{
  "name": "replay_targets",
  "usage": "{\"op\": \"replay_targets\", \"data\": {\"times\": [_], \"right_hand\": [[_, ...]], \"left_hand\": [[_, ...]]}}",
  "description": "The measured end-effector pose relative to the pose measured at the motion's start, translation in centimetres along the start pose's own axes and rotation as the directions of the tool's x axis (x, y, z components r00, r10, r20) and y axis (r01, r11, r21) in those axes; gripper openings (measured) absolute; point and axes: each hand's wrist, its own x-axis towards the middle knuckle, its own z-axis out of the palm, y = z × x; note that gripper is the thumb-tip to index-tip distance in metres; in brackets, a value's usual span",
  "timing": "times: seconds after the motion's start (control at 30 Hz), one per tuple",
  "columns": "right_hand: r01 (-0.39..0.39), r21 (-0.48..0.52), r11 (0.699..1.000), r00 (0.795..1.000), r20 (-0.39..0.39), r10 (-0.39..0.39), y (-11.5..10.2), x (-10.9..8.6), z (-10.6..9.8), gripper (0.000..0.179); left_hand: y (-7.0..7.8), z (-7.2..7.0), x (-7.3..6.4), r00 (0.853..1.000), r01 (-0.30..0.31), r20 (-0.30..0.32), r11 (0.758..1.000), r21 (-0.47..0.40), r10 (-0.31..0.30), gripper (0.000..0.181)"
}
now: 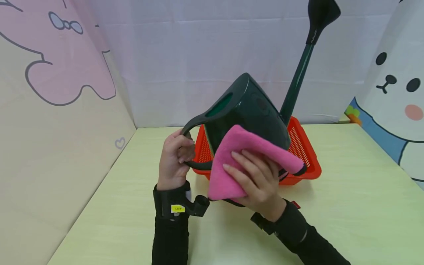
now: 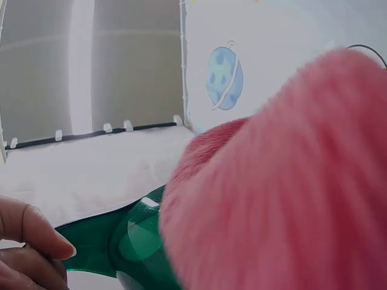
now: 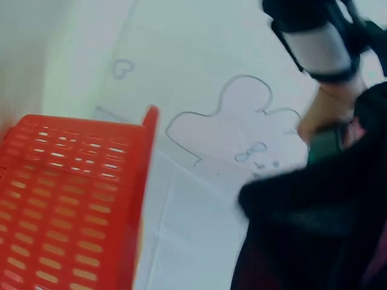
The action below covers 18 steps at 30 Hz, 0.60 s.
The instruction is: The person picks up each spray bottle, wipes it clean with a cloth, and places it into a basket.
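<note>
A dark green watering can [image 1: 251, 110] is held tilted in the air, its long spout and black rose [image 1: 321, 16] pointing up to the right. My left hand [image 1: 175, 156] grips its handle at the left; in the left wrist view the fingers [image 2: 36, 235] curl round the green handle [image 2: 91, 241]. My right hand [image 1: 256, 180] holds a pink cloth [image 1: 228, 176] with a dark edge against the can's side. In the left wrist view the fluffy pink cloth [image 2: 272, 181] covers much of the can. The right wrist view shows the cloth's dark side [image 3: 302, 223], with my right fingers hidden.
Behind and below the can, a red perforated plastic basket [image 1: 306, 154] stands on the pale table [image 1: 347, 206]. A white curtain [image 1: 198, 55] closes off the back. Printed cartoon walls [image 1: 66, 147] rise at both sides.
</note>
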Motion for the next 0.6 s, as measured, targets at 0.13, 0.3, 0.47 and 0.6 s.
{"op": "replay_targets", "data": {"times": [0.13, 0.3, 0.47, 0.6], "right_hand": [[0.142, -0.052, 0.988, 0.979, 0.153, -0.133, -0.6, -0.2, -0.3, 0.026], [0.157, -0.065, 0.986, 0.978, 0.153, -0.145, 0.1, -0.3, -0.5, 0.025], [0.098, -0.027, 0.995, 0.995, 0.033, -0.097, 1.2, 0.0, -0.6, 0.023], [0.036, -0.015, 0.999, 0.996, -0.083, -0.037, 2.0, 0.5, -0.6, 0.022]], "left_hand": [[-0.3, 0.4, 0.0, 1.0, 0.007, -0.014, 1.0, 0.017, -0.007, 0.028], [-0.6, 0.9, 0.0, 1.0, 0.016, -0.025, 0.999, 0.039, -0.015, 0.027], [-0.6, 1.2, 0.0, 1.0, 0.02, -0.023, 0.999, 0.036, -0.019, 0.027], [-0.5, 1.3, 0.0, 0.999, 0.031, -0.027, 0.999, 0.04, -0.03, 0.025]]}}
